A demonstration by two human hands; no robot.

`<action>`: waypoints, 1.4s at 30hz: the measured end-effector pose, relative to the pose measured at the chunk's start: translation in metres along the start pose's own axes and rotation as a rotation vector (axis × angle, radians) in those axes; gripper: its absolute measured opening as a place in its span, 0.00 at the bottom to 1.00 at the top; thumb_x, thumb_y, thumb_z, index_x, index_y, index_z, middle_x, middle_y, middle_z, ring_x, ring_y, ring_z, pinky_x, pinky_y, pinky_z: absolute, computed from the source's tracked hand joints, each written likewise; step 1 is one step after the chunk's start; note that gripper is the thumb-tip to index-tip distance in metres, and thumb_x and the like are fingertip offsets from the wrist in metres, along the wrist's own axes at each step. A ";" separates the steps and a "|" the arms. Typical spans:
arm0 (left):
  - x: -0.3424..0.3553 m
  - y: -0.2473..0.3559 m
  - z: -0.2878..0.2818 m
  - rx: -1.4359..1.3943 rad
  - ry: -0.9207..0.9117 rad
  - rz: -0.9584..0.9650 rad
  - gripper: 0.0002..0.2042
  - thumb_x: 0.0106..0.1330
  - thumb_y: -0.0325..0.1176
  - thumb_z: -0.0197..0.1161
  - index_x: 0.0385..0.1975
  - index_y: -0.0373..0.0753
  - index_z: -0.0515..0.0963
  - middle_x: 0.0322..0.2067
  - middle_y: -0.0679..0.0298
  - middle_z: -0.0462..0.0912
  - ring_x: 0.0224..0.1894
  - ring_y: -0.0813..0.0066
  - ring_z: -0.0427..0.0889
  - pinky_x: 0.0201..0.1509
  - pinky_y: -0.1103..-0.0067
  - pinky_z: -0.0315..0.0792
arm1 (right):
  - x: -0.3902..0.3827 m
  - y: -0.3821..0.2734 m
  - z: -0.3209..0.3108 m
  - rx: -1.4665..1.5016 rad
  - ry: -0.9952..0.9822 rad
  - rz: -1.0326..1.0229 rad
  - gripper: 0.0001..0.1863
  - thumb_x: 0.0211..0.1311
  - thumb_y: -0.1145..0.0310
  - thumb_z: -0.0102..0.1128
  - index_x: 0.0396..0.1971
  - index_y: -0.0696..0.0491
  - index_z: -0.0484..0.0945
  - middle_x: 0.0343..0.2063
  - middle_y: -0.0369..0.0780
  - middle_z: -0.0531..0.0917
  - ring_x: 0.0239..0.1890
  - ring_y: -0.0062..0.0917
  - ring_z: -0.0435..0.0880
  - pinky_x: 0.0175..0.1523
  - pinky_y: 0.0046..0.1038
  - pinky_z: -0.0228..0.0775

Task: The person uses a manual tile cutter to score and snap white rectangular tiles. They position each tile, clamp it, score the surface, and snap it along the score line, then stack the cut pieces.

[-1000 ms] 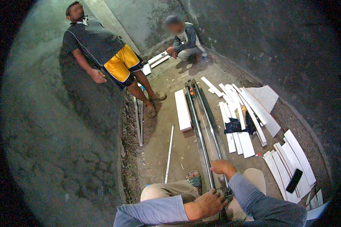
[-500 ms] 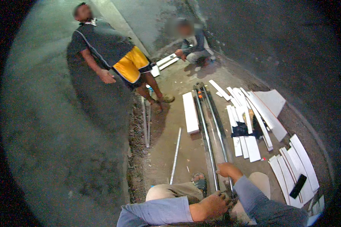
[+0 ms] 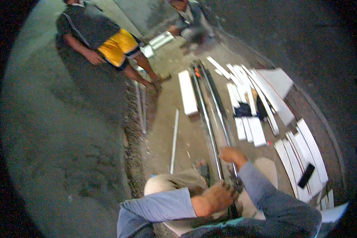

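Metal rails [image 3: 210, 119]: two long dark strips lying side by side on the ground, running from the far end of the work area down to my knees.
Head view, right hand [image 3: 232, 154]: I see it resting on the near part of the rails, fingers curled over the metal; it appears to grip the strip, though the fingertips are hidden.
Head view, left hand [image 3: 218, 196]: it sits lower, between my knees, closed around the near end of the same rails.
Sleeves: grey-blue on both forearms, entering from the lower edge.
White board [image 3: 187, 93]: a long flat piece lying just left of the rails, parallel to them.
Thin white pipe [image 3: 174, 139]: on the ground further left, well apart from my hands.
White panels [image 3: 261, 99]: many strips spread to the right of the rails; a small black object [image 3: 306, 175] lies on the nearest ones.
Standing person [image 3: 95, 39]: dark shirt, yellow shorts, upper left.
Crouching person [image 3: 190, 23]: at the far end, blurred.
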State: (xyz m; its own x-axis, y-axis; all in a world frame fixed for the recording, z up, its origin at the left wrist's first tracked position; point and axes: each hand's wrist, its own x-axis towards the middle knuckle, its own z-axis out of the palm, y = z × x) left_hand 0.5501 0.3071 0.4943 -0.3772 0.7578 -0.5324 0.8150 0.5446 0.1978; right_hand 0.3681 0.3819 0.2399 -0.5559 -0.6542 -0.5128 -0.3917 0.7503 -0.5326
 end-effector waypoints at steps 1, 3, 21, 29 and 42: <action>0.001 -0.007 -0.004 0.049 0.001 -0.048 0.22 0.70 0.38 0.53 0.64 0.41 0.74 0.49 0.57 0.83 0.53 0.60 0.82 0.63 0.62 0.69 | 0.007 0.001 -0.005 -0.012 0.088 -0.054 0.24 0.70 0.55 0.58 0.56 0.59 0.79 0.47 0.54 0.86 0.53 0.52 0.84 0.56 0.49 0.76; 0.001 -0.016 -0.011 0.075 0.035 -0.084 0.22 0.71 0.38 0.53 0.64 0.42 0.74 0.49 0.57 0.83 0.52 0.60 0.83 0.64 0.61 0.69 | 0.013 0.003 -0.013 -0.024 0.238 -0.098 0.24 0.70 0.54 0.59 0.54 0.60 0.79 0.46 0.55 0.86 0.52 0.52 0.84 0.56 0.49 0.76; 0.004 -0.026 -0.022 0.077 0.039 -0.116 0.22 0.70 0.38 0.54 0.63 0.41 0.74 0.50 0.60 0.82 0.54 0.60 0.82 0.65 0.61 0.68 | 0.021 -0.010 -0.038 -0.017 0.266 -0.139 0.14 0.64 0.64 0.59 0.41 0.58 0.84 0.41 0.54 0.87 0.44 0.50 0.87 0.50 0.51 0.79; 0.007 -0.032 -0.025 0.066 -0.049 -0.105 0.24 0.70 0.39 0.54 0.64 0.40 0.73 0.53 0.57 0.80 0.56 0.59 0.81 0.66 0.58 0.67 | 0.027 -0.008 -0.038 0.000 0.281 -0.115 0.16 0.66 0.62 0.59 0.44 0.58 0.82 0.42 0.54 0.87 0.46 0.51 0.87 0.52 0.51 0.79; -0.003 -0.010 0.016 0.148 0.274 -0.078 0.19 0.72 0.41 0.52 0.58 0.42 0.78 0.49 0.57 0.83 0.52 0.62 0.82 0.56 0.63 0.71 | 0.018 -0.020 -0.035 -0.002 0.167 -0.106 0.23 0.72 0.56 0.57 0.56 0.57 0.79 0.50 0.55 0.85 0.54 0.51 0.84 0.58 0.50 0.75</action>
State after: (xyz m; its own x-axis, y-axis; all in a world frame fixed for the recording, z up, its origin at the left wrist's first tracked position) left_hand 0.5503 0.2939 0.4804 -0.5286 0.7956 -0.2960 0.8269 0.5615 0.0324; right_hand 0.3400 0.3580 0.2650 -0.6257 -0.7045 -0.3350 -0.4554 0.6786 -0.5763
